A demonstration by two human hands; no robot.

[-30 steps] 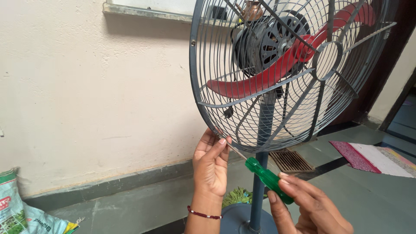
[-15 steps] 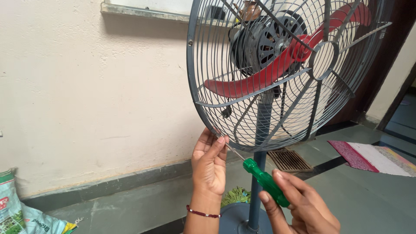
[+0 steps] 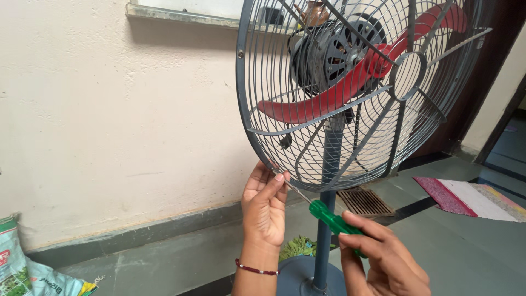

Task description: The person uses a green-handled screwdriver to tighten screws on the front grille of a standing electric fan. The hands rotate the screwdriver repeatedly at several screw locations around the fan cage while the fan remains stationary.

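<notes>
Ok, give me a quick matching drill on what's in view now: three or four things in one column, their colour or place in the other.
Things:
1. screwdriver handle
2. fan blades
3. left hand
4. floor drain grate

Descriptions:
A. red
B. on the guard's lower rim
C. green
D. in the floor behind the pole

Pairs: 1-C, 2-A, 3-B, 4-D

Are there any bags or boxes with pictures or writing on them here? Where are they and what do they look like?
Printed sack: bottom left corner, on the floor against the cream wall; soft, crumpled, cut off by the picture's edge; white and green with red, yellow and dark print.
No other packages, signs or screens show. Neither the grey fan guard nor the green screwdriver shows a label.
</notes>
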